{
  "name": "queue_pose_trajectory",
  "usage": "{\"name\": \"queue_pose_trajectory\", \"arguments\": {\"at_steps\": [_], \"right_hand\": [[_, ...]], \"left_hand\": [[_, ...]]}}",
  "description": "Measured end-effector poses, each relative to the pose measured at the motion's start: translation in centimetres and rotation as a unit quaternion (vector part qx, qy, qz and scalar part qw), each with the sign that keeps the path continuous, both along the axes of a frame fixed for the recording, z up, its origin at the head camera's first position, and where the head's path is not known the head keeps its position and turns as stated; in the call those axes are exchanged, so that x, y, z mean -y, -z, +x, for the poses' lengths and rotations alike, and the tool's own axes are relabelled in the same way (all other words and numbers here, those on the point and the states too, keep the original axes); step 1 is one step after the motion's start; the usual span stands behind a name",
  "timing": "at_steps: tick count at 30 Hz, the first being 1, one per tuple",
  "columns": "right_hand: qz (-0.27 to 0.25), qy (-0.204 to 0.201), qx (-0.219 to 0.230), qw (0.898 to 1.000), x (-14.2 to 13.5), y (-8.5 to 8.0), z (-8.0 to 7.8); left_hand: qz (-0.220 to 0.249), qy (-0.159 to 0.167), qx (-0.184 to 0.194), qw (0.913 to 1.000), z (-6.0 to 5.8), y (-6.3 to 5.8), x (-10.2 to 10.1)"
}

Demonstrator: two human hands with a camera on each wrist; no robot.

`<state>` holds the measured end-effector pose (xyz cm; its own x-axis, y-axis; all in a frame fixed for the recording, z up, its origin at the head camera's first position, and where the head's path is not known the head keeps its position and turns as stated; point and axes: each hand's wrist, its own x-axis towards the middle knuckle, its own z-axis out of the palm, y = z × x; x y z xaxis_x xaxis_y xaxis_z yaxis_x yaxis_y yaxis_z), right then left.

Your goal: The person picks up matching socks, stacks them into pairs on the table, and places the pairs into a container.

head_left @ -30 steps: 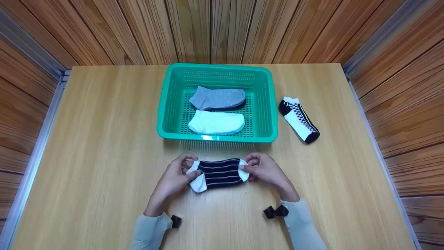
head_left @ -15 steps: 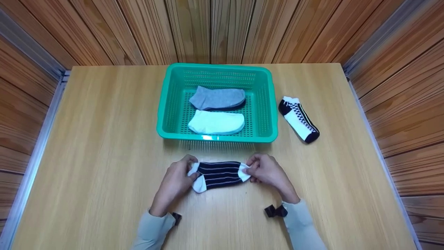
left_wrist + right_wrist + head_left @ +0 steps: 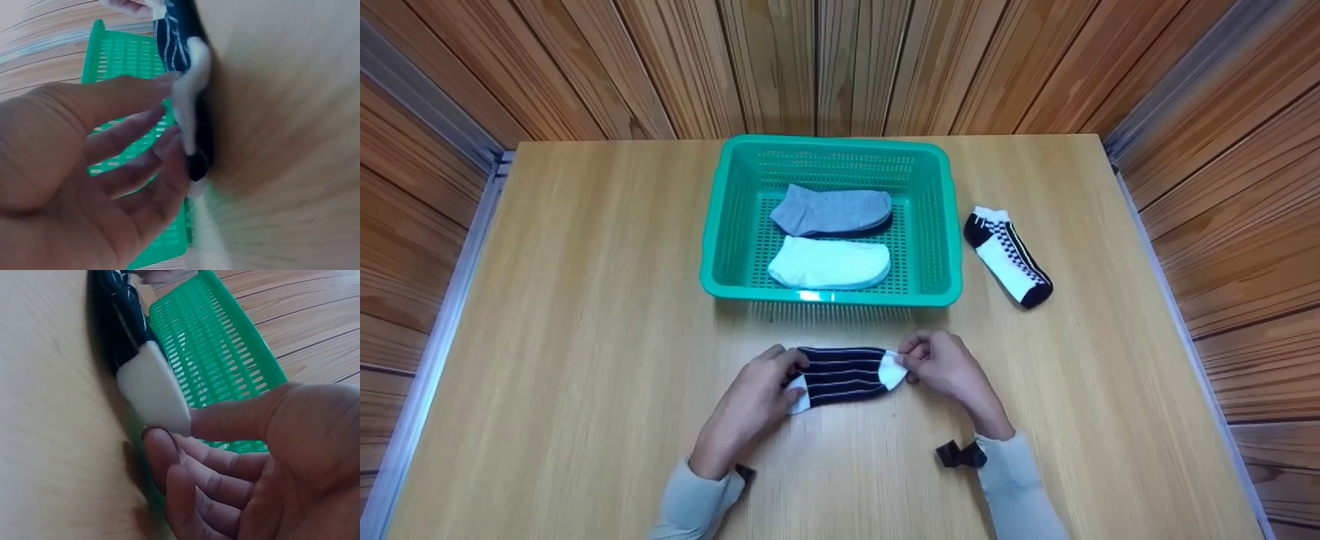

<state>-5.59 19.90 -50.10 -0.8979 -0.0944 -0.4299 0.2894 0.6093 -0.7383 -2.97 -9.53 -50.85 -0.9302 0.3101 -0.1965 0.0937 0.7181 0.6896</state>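
A black sock (image 3: 844, 376) with thin white stripes and white ends lies stretched sideways in front of the basket. My right hand (image 3: 949, 367) pinches its white toe (image 3: 154, 388) between thumb and fingers. At the other end my left hand (image 3: 754, 397) covers most of the white heel and cuff. In the left wrist view, the thumb and fingertips of that hand close on the sock's edge (image 3: 190, 95). A green basket (image 3: 832, 298) stands just beyond, holding a grey sock (image 3: 832, 211) and a white sock (image 3: 829, 264) laid side by side.
Right of the basket, a white sock with black heel, toe and checks (image 3: 1009, 255) lies slanted on the wooden table (image 3: 585, 300). Wood-plank walls (image 3: 855, 67) rise behind and at both sides.
My left hand has shifted right and further over the sock's heel end, hiding more of it. The right hand has edged slightly right, still pinching the toe.
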Motion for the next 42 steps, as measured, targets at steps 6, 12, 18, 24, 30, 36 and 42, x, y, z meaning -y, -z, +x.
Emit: {"name": "queue_pose_trajectory", "arguments": {"at_steps": [6,12,18,24,30,36,42], "right_hand": [[0.043,0.018,-0.044,0.998,0.4,0.0,0.3],[0.073,-0.061,-0.212,0.972,2.0,-0.7,1.7],[0.108,-0.155,-0.242,0.952,2.5,-0.2,2.4],[0.140,-0.168,-0.214,0.952,1.8,0.3,2.4],[0.135,-0.181,-0.204,0.952,1.2,0.2,2.5],[0.069,-0.152,-0.190,0.967,-0.3,-1.0,2.6],[0.074,-0.110,-0.182,0.974,-2.8,-2.0,2.0]], "left_hand": [[-0.011,0.017,0.035,0.9992,-0.2,0.2,0.1],[-0.007,0.031,0.031,0.9990,-0.5,-0.2,0.6],[-0.009,0.021,0.053,0.9983,-0.8,-0.1,0.8],[-0.011,0.003,0.072,0.9973,-0.7,0.3,1.1],[-0.017,0.024,0.041,0.9987,-0.8,-0.2,0.7],[0.039,0.065,-0.016,0.9970,-0.9,-1.6,-0.3],[0.119,0.090,0.009,0.9888,-1.6,-2.2,-2.4]]}}
